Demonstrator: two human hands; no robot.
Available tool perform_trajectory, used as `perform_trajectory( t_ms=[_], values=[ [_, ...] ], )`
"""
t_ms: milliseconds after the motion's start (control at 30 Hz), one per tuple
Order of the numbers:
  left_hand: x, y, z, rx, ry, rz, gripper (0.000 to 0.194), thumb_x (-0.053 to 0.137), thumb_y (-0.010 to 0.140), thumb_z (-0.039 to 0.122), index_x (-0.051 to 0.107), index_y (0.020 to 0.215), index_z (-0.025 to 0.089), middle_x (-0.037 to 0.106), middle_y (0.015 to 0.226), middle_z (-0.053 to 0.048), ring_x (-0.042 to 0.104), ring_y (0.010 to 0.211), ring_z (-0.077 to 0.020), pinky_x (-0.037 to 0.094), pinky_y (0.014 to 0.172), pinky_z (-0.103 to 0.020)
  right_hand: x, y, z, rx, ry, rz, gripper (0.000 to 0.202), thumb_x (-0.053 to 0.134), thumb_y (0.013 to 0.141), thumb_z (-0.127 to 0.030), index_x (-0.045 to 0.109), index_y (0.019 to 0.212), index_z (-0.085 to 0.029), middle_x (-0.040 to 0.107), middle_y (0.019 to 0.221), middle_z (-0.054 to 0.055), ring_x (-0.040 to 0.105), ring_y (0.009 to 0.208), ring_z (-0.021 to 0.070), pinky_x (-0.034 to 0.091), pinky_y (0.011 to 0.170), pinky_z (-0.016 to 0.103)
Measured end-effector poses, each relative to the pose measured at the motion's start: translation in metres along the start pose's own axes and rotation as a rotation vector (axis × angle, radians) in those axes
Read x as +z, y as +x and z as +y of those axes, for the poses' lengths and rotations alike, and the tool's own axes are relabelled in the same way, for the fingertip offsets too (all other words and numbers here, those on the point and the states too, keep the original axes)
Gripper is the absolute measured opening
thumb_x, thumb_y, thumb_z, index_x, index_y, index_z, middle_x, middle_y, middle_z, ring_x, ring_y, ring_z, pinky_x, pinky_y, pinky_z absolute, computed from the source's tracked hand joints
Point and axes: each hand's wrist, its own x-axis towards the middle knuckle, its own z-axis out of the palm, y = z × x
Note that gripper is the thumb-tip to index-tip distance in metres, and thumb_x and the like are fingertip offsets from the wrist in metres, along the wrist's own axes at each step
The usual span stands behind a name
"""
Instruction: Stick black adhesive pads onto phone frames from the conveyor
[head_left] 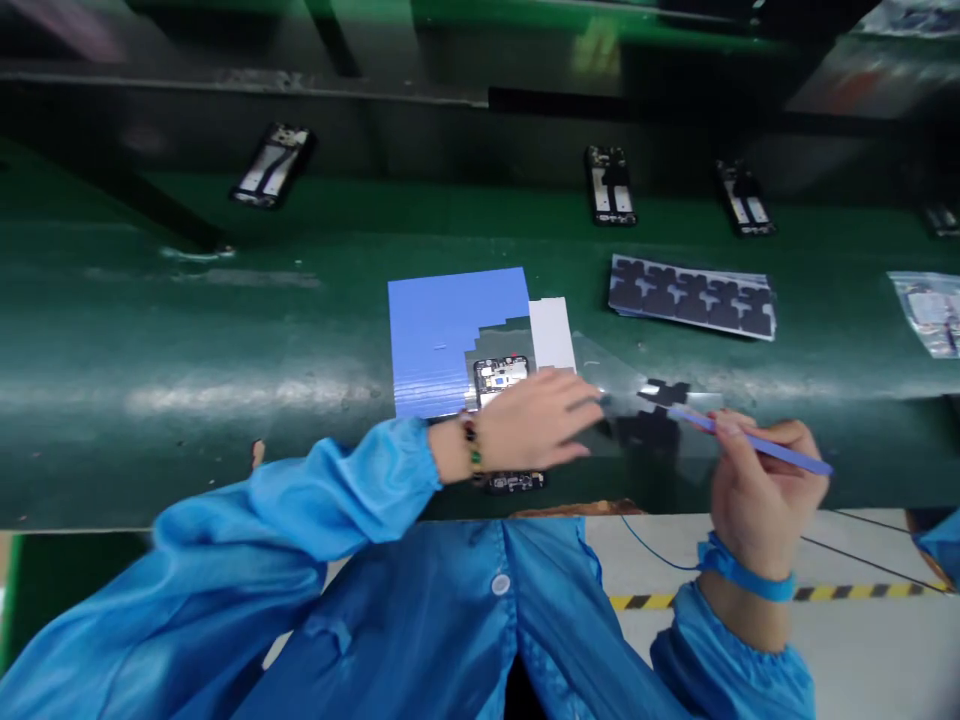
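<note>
Over the near phone frame (516, 371), left hand (532, 418), fingers spread, contact unclear. Right hand (763, 490) clamped on blue tool (795, 456), tip at black film piece (675, 393).

The left arm (300, 510) reaches across the front of the body, its wrist (448, 450) bare, the left hand (532, 420) palm down with fingers loosely spread rightward and thumb nearest the body. The right forearm (739, 655) rises from below, and the right hand (765, 485) curls its fingers, thumb and forefinger pinched.
</note>
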Motion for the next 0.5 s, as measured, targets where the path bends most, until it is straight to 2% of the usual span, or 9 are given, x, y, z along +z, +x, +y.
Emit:
perform_trajectory(
  t_ms=[67,167,267,333,500],
  values=[
    [-0.021,-0.031,-0.022,-0.201,-0.013,0.038,0.034,0.065,0.103,0.039,0.064,0.129,0.018,0.067,0.138,-0.011,0.061,0.124,-0.0281,0.045,0.099,-0.042,0.028,-0.016,0.001,0.093,0.008,-0.153,0.035,0.094,0.074,-0.027,0.059,0.076,-0.023,0.076,0.086,0.001,0.076,0.087,0.0182,0.062,0.094,0.041],
    [-0.037,-0.067,-0.042,-0.384,-0.084,0.083,0.041,0.068,0.101,0.035,0.06,0.138,0.021,0.069,0.137,-0.009,0.061,0.124,-0.0281,0.044,0.097,-0.041,0.069,-0.03,0.008,0.159,0.024,-0.339,0.033,0.091,0.08,-0.029,0.058,0.077,-0.024,0.077,0.088,0.0,0.076,0.088,0.0177,0.06,0.095,0.04],
    [-0.035,-0.082,-0.046,-0.434,-0.156,0.146,0.045,0.067,0.101,0.033,0.057,0.144,0.022,0.072,0.133,-0.008,0.063,0.122,-0.0262,0.043,0.097,-0.04,0.101,-0.034,0.014,0.144,0.028,-0.435,0.033,0.088,0.084,-0.031,0.056,0.076,-0.025,0.074,0.082,-0.002,0.075,0.087,0.0173,0.058,0.101,0.043],
    [-0.03,-0.084,-0.045,-0.438,-0.176,0.185,0.044,0.067,0.101,0.032,0.059,0.142,0.022,0.073,0.13,-0.007,0.064,0.118,-0.0254,0.043,0.096,-0.04,0.114,-0.035,0.017,0.154,0.019,-0.475,0.034,0.087,0.084,-0.032,0.055,0.076,-0.025,0.074,0.083,-0.002,0.074,0.085,0.0177,0.058,0.099,0.043],
    [-0.024,-0.085,-0.046,-0.43,-0.157,0.197,0.045,0.069,0.099,0.032,0.06,0.142,0.022,0.074,0.128,-0.006,0.063,0.116,-0.0258,0.043,0.096,-0.041,0.124,-0.036,0.018,0.152,0.005,-0.506,0.034,0.087,0.084,-0.03,0.054,0.076,-0.025,0.075,0.083,-0.002,0.075,0.089,0.019,0.054,0.105,0.046]
  ],
)
